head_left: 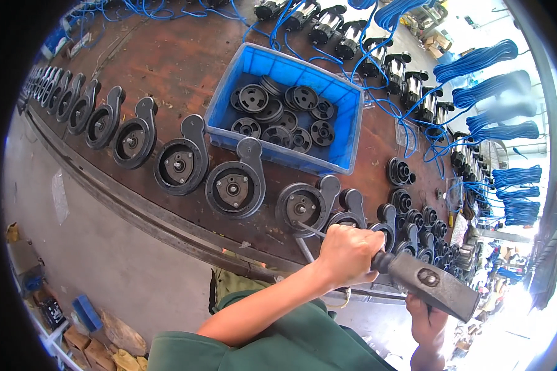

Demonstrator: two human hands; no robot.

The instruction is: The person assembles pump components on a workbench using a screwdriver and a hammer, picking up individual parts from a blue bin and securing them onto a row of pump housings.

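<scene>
Left hand (348, 252) is gripping a thin rod, right hand (428, 320) clasping one hammer (432, 284); one blue crate (346, 130) is sitting on the bench (173, 68).

**Daylight from the right, glare at the rim**

Strong daylight floods in from the right, washing out the lower right corner. The bench (179, 62) is evenly lit, with soft shadows. Fisheye bending curves its front edge; a black surround frames the view. The hammer (433, 284) looks slightly blurred.
</scene>
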